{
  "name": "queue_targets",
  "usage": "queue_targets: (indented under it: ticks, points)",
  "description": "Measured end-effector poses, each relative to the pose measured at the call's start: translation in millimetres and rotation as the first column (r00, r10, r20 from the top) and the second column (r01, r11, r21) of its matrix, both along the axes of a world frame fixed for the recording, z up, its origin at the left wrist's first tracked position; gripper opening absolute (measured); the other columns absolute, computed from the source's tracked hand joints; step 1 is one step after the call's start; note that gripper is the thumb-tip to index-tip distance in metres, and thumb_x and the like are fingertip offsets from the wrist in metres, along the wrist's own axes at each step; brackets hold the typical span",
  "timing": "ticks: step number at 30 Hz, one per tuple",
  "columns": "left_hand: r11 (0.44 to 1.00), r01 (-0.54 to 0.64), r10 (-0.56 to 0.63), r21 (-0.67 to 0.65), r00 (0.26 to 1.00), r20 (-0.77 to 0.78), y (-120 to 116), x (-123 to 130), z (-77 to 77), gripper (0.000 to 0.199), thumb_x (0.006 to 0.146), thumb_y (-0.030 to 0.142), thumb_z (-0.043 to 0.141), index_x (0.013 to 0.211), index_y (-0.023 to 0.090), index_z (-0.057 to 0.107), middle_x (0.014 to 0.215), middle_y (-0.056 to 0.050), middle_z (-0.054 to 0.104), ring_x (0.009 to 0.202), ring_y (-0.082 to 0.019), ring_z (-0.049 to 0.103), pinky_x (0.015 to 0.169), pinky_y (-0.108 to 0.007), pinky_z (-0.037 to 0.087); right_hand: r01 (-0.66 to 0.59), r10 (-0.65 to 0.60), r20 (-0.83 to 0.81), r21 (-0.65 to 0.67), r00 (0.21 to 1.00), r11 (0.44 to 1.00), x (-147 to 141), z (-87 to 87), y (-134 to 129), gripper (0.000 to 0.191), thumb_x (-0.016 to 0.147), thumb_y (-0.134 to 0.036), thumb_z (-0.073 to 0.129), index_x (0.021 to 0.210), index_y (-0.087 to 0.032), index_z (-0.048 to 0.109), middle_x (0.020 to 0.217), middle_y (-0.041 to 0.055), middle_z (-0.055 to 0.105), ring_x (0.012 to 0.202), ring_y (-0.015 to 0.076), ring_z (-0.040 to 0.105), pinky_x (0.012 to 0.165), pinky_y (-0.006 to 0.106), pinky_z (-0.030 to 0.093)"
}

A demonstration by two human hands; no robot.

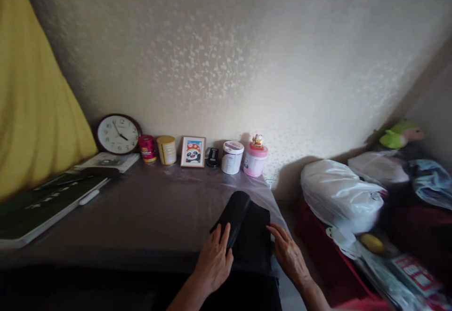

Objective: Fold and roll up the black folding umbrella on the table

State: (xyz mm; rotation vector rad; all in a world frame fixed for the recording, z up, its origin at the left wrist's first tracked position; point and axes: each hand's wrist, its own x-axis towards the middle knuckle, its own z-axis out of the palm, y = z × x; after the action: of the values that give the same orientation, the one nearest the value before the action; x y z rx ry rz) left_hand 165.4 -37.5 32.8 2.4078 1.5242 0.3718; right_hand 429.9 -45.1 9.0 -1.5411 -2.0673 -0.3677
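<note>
A black, soft-looking folded cloth (252, 233) lies at the front right of the table, its left part doubled over into a rounded fold. My left hand (214, 257) rests on that fold, fingers stretched out and apart, with the thumb toward the middle of the cloth. At the cloth's right edge is my right hand (287, 252), its fingertips bent together on the border. The thumb of that hand is mostly hidden. Below the table edge the cloth merges with other dark material, so its lower end is hard to make out.
A grey-covered table (158, 212) carries a clock (119, 133), a pink can (147, 148), a yellow can (166, 151), a panda picture frame (193, 152) and two tubs (232, 158) along the wall. A green board (45, 203) lies left. White bags (339, 193) fill the right.
</note>
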Motion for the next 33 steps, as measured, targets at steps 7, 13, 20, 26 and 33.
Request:
queue_targets:
  ticks: [7, 13, 20, 26, 33]
  points:
    - [1.000, 0.014, -0.014, 0.014, 1.000, 0.007, 2.6, -2.1, -2.8, 0.064, 0.083, 0.026, 0.033, 0.142, 0.014, 0.014, 0.145, -0.016, 0.029, 0.128, -0.024, 0.036, 0.101, -0.037, 0.033, -0.090, 0.087, -0.081, -0.036, 0.993, 0.995, -5.0, 4.0, -2.0, 0.037, 0.087, -0.012, 0.035, 0.114, -0.025, 0.056, 0.129, 0.0070, 0.053, 0.113, 0.0184, 0.055, 0.088, 0.032, 0.052]
    - [0.999, 0.020, -0.019, -0.038, 0.999, 0.027, 2.0, -7.0, -1.6, 0.080, 0.072, 0.021, 0.045, 0.143, 0.016, 0.007, 0.146, -0.016, 0.027, 0.131, -0.025, 0.032, 0.103, -0.036, 0.031, -0.226, 0.206, -0.245, -0.059, 0.947, 0.972, -18.9, 25.4, 6.0, 0.039, 0.083, -0.009, 0.033, 0.108, -0.024, 0.059, 0.124, 0.0088, 0.056, 0.109, 0.0195, 0.058, 0.089, 0.035, 0.051]
    - [1.000, -0.007, 0.007, -0.020, 1.000, 0.024, 3.8, -3.8, -8.0, 0.084, 0.064, 0.010, 0.042, 0.142, 0.008, 0.010, 0.145, -0.015, 0.029, 0.131, -0.021, 0.031, 0.105, -0.031, 0.029, -0.342, 0.330, -0.292, 0.010, 0.898, 0.940, -49.1, 44.2, 40.7, 0.034, 0.087, -0.011, 0.034, 0.110, -0.024, 0.056, 0.108, 0.0075, 0.060, 0.100, 0.0170, 0.059, 0.085, 0.030, 0.050]
    - [1.000, -0.020, 0.020, 0.004, 0.999, 0.026, 4.3, -1.7, -15.8, 0.081, 0.061, 0.009, 0.046, 0.139, 0.004, 0.022, 0.144, -0.017, 0.031, 0.131, -0.023, 0.031, 0.107, -0.031, 0.026, -0.407, 0.407, -0.159, 0.031, 0.900, 0.913, -95.3, 57.2, 80.8, 0.032, 0.089, -0.011, 0.035, 0.110, -0.023, 0.057, 0.105, 0.0066, 0.059, 0.099, 0.0176, 0.055, 0.089, 0.034, 0.047]
    - [1.000, -0.024, 0.024, 0.003, 0.996, 0.083, 5.5, -2.3, -15.4, 0.071, 0.064, 0.014, 0.047, 0.134, 0.008, 0.034, 0.139, -0.013, 0.039, 0.128, -0.023, 0.035, 0.108, -0.033, 0.025, -0.367, 0.368, -0.005, -0.073, 0.930, 0.927, -128.0, 32.4, 112.3, 0.026, 0.088, -0.012, 0.043, 0.101, -0.023, 0.062, 0.103, 0.0054, 0.058, 0.092, 0.0166, 0.055, 0.086, 0.030, 0.048]
